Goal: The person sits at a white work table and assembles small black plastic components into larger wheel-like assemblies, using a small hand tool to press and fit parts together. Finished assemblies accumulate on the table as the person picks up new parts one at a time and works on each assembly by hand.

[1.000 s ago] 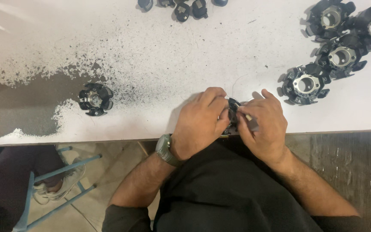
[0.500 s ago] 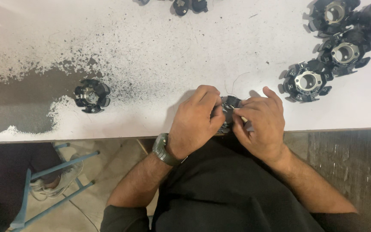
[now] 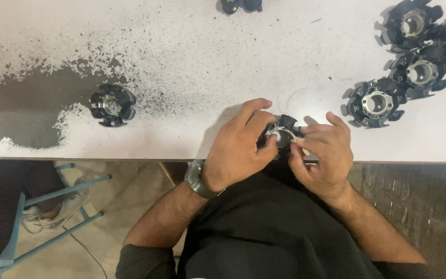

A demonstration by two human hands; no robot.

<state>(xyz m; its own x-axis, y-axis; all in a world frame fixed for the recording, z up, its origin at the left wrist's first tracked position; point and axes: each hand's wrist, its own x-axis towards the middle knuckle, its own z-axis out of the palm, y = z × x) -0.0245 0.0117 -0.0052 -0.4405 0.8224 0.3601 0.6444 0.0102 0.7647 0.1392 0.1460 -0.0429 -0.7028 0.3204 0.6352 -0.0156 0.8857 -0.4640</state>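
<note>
Left hand (image 3: pixel 241 147) and right hand (image 3: pixel 322 155), wrists bent inward at the tabletop (image 3: pixel 192 57) edge, fingers gripping 1 black toothed core (image 3: pixel 281 135) between them.

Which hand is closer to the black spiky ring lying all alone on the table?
Left. The left hand is nearer the lone black ring, which lies off to its left; the right hand is farther away.

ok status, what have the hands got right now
Left hand and right hand both grip one black round part at the table edge. Nothing blocking.
</note>
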